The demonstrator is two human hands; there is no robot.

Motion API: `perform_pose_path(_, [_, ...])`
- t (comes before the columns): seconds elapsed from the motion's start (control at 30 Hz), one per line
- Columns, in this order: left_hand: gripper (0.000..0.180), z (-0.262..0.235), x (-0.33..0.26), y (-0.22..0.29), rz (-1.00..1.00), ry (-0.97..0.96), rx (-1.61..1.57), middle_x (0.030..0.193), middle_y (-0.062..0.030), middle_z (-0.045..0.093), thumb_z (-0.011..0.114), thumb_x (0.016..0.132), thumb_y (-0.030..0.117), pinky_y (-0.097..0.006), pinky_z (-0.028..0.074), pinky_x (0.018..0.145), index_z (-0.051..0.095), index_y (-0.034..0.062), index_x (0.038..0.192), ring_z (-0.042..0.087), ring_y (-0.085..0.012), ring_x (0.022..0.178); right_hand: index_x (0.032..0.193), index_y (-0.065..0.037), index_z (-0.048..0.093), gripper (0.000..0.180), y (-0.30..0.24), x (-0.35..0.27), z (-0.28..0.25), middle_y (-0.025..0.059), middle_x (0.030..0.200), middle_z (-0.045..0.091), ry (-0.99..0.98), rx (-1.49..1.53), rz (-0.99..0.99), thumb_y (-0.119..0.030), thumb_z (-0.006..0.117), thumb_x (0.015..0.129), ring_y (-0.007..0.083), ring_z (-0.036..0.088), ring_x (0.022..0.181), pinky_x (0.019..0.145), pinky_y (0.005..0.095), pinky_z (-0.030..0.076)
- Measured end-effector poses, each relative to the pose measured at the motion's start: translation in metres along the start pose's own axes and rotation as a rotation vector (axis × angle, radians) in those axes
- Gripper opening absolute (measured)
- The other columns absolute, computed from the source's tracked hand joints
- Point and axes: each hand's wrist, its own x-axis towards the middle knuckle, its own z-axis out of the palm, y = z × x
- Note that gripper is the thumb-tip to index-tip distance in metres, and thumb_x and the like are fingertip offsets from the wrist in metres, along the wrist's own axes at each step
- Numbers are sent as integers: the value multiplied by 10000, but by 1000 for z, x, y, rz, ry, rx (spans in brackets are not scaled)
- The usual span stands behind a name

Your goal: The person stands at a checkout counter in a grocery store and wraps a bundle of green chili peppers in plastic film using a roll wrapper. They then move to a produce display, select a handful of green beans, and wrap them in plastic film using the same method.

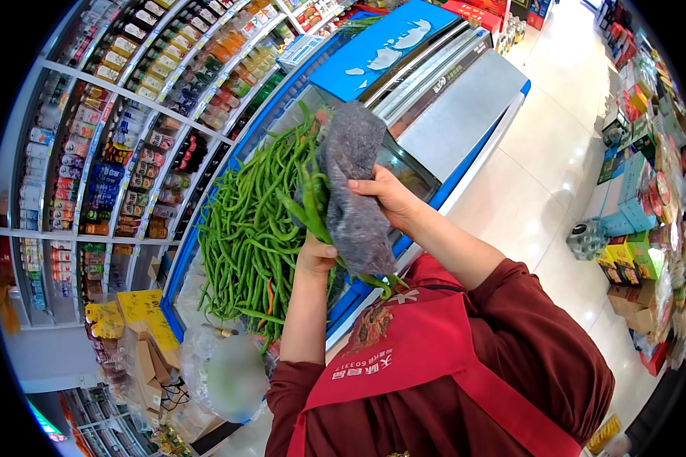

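The right hand (379, 199) is nearest, gripping a grey cloth (357, 164) by its side: the thumb presses on its face, while the other fingers are mostly hidden behind it. The cloth hangs lengthwise in front of the left hand (317, 256), which is closed around the lower part of a bunch of green peppers (312, 202). Its thumb lies across them and most of its fingers are hidden; the peppers' tips stick out above the hand, beside the cloth. Whether cloth and bunch touch, I cannot tell.

Both forearms reach over the near long edge of a blue freezer (465, 99). Just beyond the left hand, the pile (248, 228) covers the freezer's left end, spreading close to its far long edge. Toward the right end a smooth grey panel gives flat room up to the blue rim.

Past the left end sits a yellow carton (151, 316). Shelves (122, 152) of bottles close off the far side. To the right, a wide strip of floor (511, 179) separates the freezer from stacked goods (633, 198).
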Motion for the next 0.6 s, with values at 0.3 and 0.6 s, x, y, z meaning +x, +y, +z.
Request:
perform_pose_path(0.3, [753, 46, 13, 11, 126, -375, -211, 1023, -213, 556, 745, 576, 236, -332, 496, 625, 435, -22, 1212, 592, -212, 603, 1087, -27, 544, 297, -19, 17, -4, 58, 931, 624, 63, 82, -137, -163, 627, 837, 165, 612, 795, 694, 307, 511])
perform_pose_path(0.6, [782, 53, 6, 14, 113, -473, -242, 1144, -238, 509, 750, 585, 268, -335, 480, 618, 416, -26, 1228, 584, -201, 607, 1127, -19, 501, 348, -40, 8, 9, 69, 947, 615, -33, 159, -65, -101, 630, 814, 167, 617, 810, 701, 307, 520])
